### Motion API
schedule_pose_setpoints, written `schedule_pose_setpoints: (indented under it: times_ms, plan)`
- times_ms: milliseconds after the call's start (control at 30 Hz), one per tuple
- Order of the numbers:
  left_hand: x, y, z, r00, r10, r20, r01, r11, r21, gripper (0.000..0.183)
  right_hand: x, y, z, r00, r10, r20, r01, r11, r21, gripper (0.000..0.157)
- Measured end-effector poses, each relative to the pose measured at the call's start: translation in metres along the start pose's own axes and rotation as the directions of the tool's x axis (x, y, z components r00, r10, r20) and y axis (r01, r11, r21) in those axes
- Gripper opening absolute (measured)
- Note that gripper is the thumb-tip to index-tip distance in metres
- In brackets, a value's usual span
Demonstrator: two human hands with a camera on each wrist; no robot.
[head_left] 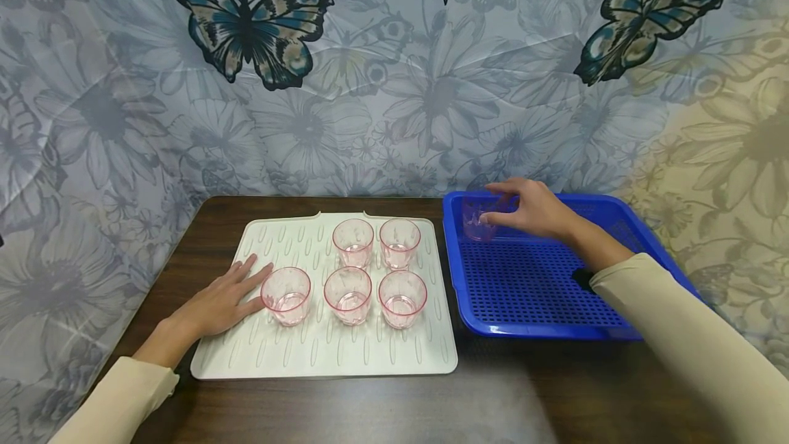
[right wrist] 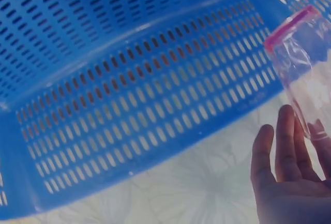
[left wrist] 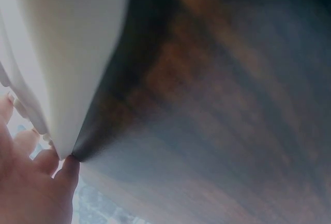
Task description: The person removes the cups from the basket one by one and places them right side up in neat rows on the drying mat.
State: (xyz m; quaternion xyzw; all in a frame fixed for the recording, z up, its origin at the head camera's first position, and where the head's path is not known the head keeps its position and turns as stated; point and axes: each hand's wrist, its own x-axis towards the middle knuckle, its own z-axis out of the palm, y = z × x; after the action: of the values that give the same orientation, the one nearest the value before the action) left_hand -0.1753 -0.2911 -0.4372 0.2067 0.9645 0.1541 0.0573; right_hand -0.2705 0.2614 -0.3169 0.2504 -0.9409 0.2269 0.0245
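Note:
My right hand (head_left: 530, 210) pinches a clear pink-rimmed glass (head_left: 478, 219) between thumb and fingers at the far left corner of the blue basket (head_left: 459, 293). The right wrist view shows this glass (right wrist: 297, 58) tilted, its pink rim pointing away from the palm. My left hand (head_left: 224, 299) lies with fingers spread on the left side of the white ribbed draining tray (head_left: 240, 355). Its fingertips are right beside the front-left glass (head_left: 286, 299). Two more glasses stand in that front row, and behind them are a back-left glass (head_left: 353, 242) and a back-right glass (head_left: 400, 242).
The dark wooden table (head_left: 296, 410) carries both the tray and the basket, with a narrow strip of wood between them. A butterfly-and-flower patterned cloth (head_left: 370, 122) hangs right behind the table. Raised basket walls with slots surround its perforated floor.

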Motion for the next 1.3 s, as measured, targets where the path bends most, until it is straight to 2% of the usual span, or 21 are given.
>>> schedule_pose_setpoints:
  times_ms: [367, 500, 633, 800, 1000, 1300]
  plan:
    - [0.0, 0.0, 0.0, 1.0, 0.017, -0.016, -0.017, 1.0, 0.004, 0.064, 0.021, -0.025, -0.023, 0.993, -0.076, -0.091, 0.073, 0.997, -0.037, 0.061]
    - [-0.001, 0.0, 0.0, 1.0, 0.015, -0.009, -0.015, 1.0, 0.01, 0.064, 0.034, -0.042, -0.025, 0.991, -0.092, -0.094, 0.088, 0.995, -0.054, 0.061]
    - [0.0, 0.0, -0.001, 1.0, 0.007, 0.0, -0.007, 1.0, 0.015, 0.064, 0.049, -0.062, -0.024, 0.988, -0.125, -0.085, 0.124, 0.992, -0.028, 0.062]
    - [0.001, -0.001, 0.0, 1.0, -0.004, 0.009, 0.004, 1.0, 0.016, 0.065, 0.066, -0.089, -0.016, 0.979, -0.187, -0.082, 0.188, 0.982, 0.009, 0.064]
    - [0.002, -0.003, 0.001, 1.0, -0.003, 0.008, 0.003, 1.0, 0.015, 0.065, 0.082, -0.117, 0.003, 0.968, -0.25, -0.036, 0.251, 0.968, 0.024, 0.065]
    - [0.002, -0.003, 0.0, 1.0, -0.006, 0.012, 0.006, 1.0, 0.006, 0.065, 0.103, -0.148, 0.032, 0.935, -0.353, 0.03, 0.353, 0.936, 0.005, 0.065]
